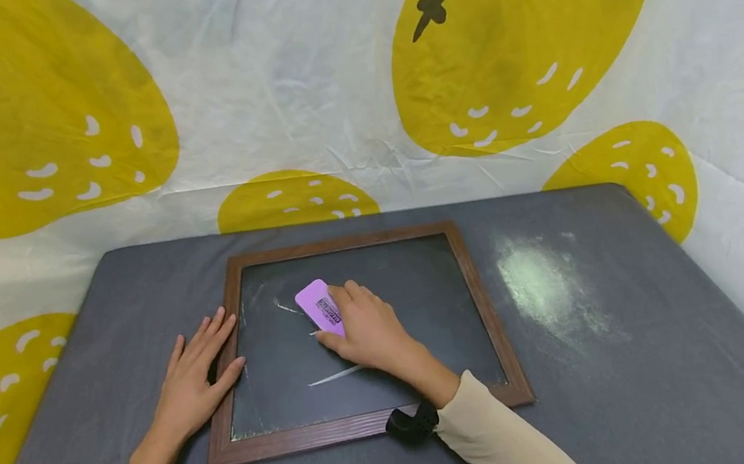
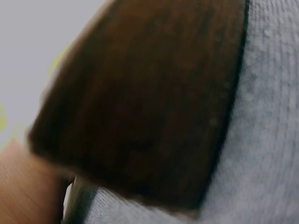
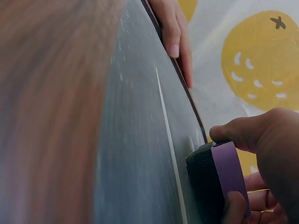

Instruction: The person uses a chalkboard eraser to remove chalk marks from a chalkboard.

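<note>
A chalkboard (image 1: 417, 319) in a brown wooden frame (image 1: 306, 435) lies on the table. My right hand (image 1: 373, 332) grips a purple chalkboard eraser (image 1: 317, 305) by its sides, over the board's middle. In the right wrist view the eraser's dark felt side (image 3: 204, 182) faces the board, with the thumb and fingers around the purple back. White chalk strokes (image 1: 334, 377) show near the eraser and below the hand. My left hand (image 1: 191, 382) rests with spread, straight fingers on the frame's left side. The left wrist view shows mostly blurred frame wood (image 2: 145, 102).
Grey cloth covers the table (image 1: 642, 384). To the right of the board is a pale chalk-dust patch (image 1: 546, 284). A white curtain with yellow fruit prints (image 1: 297, 78) hangs behind the table. Black wrist cameras (image 1: 412, 423) sit on both wrists.
</note>
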A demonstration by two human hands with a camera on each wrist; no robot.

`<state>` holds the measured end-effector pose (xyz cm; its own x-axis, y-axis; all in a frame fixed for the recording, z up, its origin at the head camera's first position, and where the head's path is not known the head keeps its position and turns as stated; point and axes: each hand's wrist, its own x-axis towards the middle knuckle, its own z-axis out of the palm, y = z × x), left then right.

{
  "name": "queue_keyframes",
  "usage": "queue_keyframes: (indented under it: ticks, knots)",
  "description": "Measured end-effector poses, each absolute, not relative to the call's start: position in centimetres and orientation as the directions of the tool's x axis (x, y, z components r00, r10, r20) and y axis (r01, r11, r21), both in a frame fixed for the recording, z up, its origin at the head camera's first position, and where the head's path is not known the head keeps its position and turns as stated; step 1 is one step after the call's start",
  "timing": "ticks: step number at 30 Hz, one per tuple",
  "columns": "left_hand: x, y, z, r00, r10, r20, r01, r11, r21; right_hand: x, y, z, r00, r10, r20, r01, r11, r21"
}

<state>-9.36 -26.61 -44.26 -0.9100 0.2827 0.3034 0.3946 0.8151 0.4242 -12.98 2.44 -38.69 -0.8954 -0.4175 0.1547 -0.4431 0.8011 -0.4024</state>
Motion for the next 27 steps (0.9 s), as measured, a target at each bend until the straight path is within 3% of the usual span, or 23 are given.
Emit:
queue_keyframes:
  ticks: [14, 27]
  knots:
    - [-9.4, -26.7, -44.3, -0.912, 0.282, 0.298, 0.391, 0.816, 0.426, -13.0, 0.6, -38.7, -0.863, -0.485, 0.144, -0.504, 0.797, -0.333]
    - [-9.3, -26.7, -44.1, -0.917, 0.276, 0.29, 0.383, 0.814, 0.437, -13.1, 1.7, -37.9, -0.856, -0.516, 0.038, -0.498, 0.803, -0.326]
